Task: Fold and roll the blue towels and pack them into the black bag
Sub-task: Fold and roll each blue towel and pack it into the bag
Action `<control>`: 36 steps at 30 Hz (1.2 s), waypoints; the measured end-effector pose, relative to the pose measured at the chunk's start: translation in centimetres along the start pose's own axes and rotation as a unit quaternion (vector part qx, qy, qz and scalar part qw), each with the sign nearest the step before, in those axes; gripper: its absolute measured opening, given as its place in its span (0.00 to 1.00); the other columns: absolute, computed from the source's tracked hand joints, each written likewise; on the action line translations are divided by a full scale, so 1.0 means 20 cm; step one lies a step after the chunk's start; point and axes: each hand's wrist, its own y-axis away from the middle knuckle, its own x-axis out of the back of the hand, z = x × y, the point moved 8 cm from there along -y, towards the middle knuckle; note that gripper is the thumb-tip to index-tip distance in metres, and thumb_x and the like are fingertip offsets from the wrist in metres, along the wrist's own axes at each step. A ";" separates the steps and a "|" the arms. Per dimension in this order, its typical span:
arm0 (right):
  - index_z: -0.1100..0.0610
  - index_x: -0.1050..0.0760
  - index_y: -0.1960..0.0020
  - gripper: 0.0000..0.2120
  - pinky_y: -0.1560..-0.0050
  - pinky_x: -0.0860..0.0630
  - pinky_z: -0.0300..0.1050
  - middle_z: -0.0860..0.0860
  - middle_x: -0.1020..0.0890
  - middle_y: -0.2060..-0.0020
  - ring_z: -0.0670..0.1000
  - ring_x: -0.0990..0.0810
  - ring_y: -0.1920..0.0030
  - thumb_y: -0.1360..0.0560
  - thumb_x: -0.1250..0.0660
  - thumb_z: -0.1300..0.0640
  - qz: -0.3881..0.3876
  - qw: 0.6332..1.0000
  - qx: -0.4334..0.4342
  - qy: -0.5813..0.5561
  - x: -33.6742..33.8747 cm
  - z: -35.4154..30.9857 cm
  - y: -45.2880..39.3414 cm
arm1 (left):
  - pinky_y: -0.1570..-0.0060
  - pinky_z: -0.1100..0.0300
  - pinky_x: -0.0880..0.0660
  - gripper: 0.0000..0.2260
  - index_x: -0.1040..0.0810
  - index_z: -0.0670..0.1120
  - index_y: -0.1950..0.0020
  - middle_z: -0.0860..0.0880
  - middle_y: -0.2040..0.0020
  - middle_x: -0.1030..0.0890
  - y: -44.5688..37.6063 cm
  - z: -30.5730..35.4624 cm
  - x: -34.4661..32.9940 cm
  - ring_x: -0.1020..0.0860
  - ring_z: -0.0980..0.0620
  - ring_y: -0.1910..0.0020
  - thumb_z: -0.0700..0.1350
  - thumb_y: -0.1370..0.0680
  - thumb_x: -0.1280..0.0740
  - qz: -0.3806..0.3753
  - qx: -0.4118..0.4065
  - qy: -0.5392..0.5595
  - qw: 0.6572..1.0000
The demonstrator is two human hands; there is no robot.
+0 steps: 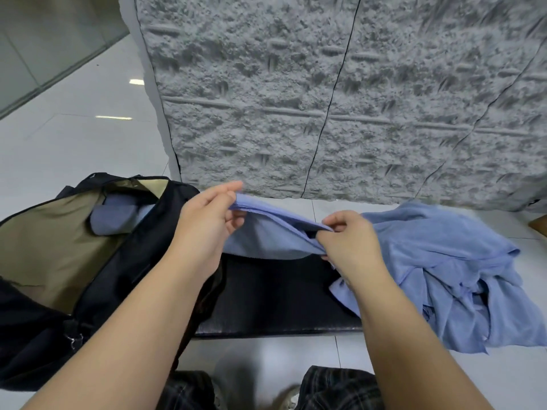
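I hold a blue towel stretched between both hands above a black mat on the floor. My left hand pinches its left corner, and my right hand pinches its right end. The black bag lies open at the left, showing a tan lining. A rolled blue towel lies inside it. A loose heap of blue towels lies to the right of my right hand, partly over the mat.
A grey textured wall rises just behind the mat. White floor tiles stretch to the left and front. My knees in plaid trousers show at the bottom edge. A brown object peeks in at the right edge.
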 end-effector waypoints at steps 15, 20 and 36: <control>0.48 0.32 0.66 0.20 0.59 0.24 0.51 0.42 0.28 0.56 0.55 0.26 0.59 0.31 0.39 0.73 -0.120 0.952 0.255 0.122 0.10 -0.44 0.26 | 0.64 0.60 0.30 0.15 0.23 0.46 0.65 0.48 0.61 0.23 0.12 0.20 0.09 0.28 0.52 0.63 0.36 0.23 0.43 0.054 -0.028 -0.125 0.990; 0.45 0.30 0.61 0.18 0.63 0.29 0.43 0.44 0.24 0.59 0.52 0.26 0.66 0.29 0.39 0.70 -0.135 0.953 0.252 0.104 0.10 -0.35 0.26 | 0.50 0.61 0.28 0.09 0.22 0.44 0.47 0.48 0.57 0.21 0.17 0.16 0.04 0.25 0.54 0.60 0.34 0.25 0.33 -0.096 0.010 -0.162 0.982; 0.57 0.19 0.45 0.16 0.56 0.35 0.30 0.48 0.25 0.45 0.46 0.25 0.49 0.24 0.42 0.67 -0.128 0.889 0.295 0.327 0.07 -0.26 0.22 | 0.55 0.74 0.34 0.13 0.29 0.62 0.58 0.57 0.58 0.24 0.29 0.27 -0.03 0.26 0.63 0.54 0.43 0.24 0.35 -0.115 -0.296 -0.507 0.801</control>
